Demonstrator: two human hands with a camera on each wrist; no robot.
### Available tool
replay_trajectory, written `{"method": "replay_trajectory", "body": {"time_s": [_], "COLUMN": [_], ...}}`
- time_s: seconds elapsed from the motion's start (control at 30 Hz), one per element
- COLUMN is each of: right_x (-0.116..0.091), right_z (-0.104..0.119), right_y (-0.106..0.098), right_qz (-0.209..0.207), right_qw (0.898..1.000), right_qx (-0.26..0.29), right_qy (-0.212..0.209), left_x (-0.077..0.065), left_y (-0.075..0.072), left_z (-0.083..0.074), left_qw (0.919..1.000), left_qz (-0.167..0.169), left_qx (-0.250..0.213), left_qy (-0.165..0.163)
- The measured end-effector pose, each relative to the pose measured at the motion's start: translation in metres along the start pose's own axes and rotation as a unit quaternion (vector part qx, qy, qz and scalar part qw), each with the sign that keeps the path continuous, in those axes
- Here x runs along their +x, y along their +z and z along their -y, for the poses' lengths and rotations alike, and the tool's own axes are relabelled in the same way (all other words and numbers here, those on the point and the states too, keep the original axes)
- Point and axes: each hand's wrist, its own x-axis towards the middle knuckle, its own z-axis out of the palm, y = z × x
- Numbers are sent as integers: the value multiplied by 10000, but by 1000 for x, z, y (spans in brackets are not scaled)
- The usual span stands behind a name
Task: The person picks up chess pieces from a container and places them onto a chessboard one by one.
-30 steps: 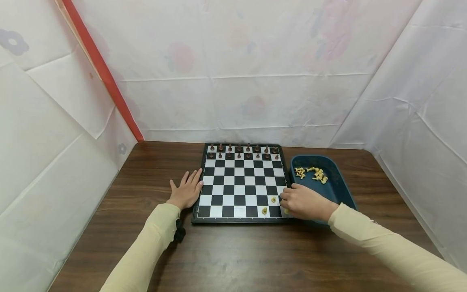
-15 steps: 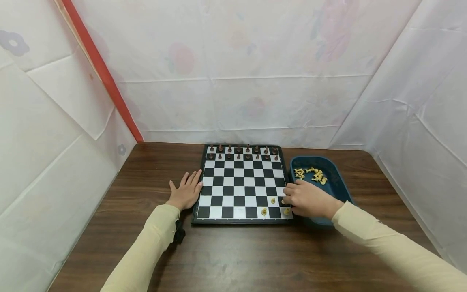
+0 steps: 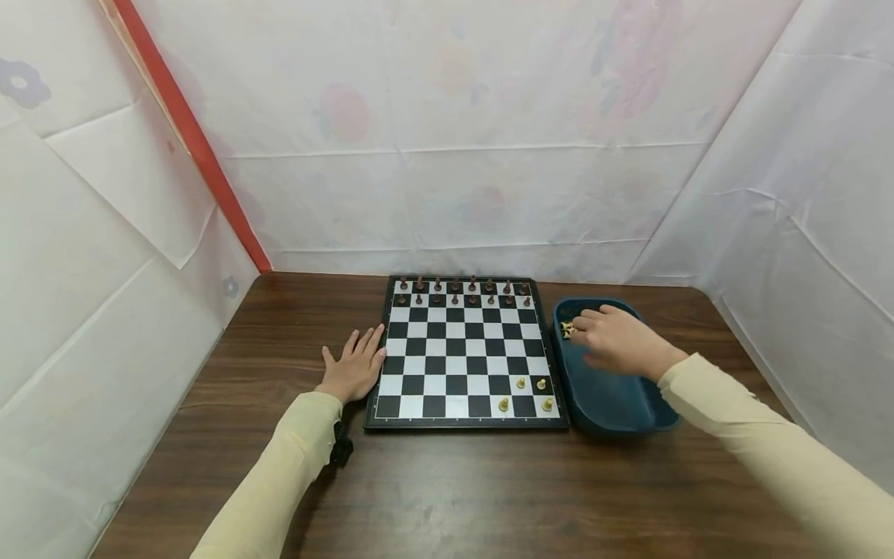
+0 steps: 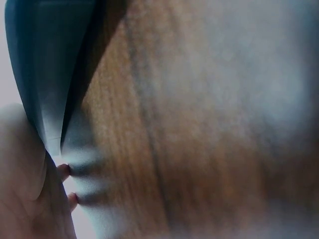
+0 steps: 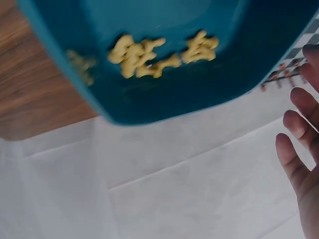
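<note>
Right hand [image 3: 624, 341] hangs over the far part of the tray [image 3: 618, 400], released: fingers loosely bent and spread, nothing between them in the right wrist view. Loose yellow pieces [image 5: 132, 55] lie in the tray in a tight cluster along its far end, apart from those fingers. From the head view most of the cluster is hidden under the hand; only a few show, just past the fingertips by the tray's left wall. The near half of the tray, back toward the wrist, is bare blue floor. Left hand [image 3: 354, 375] is flat, palm down on the table [image 3: 447, 489], fingers straight and splayed, grasping nothing; index and thumb tips sit right at the left edge of the board [image 3: 447, 349]. Can't tell if they press on it. Board fills the space between the two hands, tray just right of it. Four yellow pieces [image 3: 547, 404] stand on the near right corner, nearer the person than the right fingertips and off to their left: two on the nearest row with a gap between, two side by side on the next row. Red-brown pieces [image 3: 455, 299] fill two rows at the far end, beyond both sets of fingers. White cloth [image 3: 447, 194] rises behind.
</note>
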Motion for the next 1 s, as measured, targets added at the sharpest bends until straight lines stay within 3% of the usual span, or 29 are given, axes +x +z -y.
{"method": "replay_trajectory", "body": {"time_s": [0.33, 0.67, 1.0], "right_x": [-2, 11, 15], "right_z": [-22, -33, -38], "right_y": [15, 48, 66], "right_qz": [276, 457, 757], "right_qw": [9984, 9968, 9958], "right_qx": [183, 386, 302], "right_qy": [452, 524, 418], "left_x": [-1, 0, 1], "left_y": [1, 4, 4], "left_z": [2, 3, 1], "left_qw": [10000, 10000, 9999], "left_qz": [47, 44, 17], "left_qx": [4, 17, 88], "left_qy": [-39, -43, -82]}}
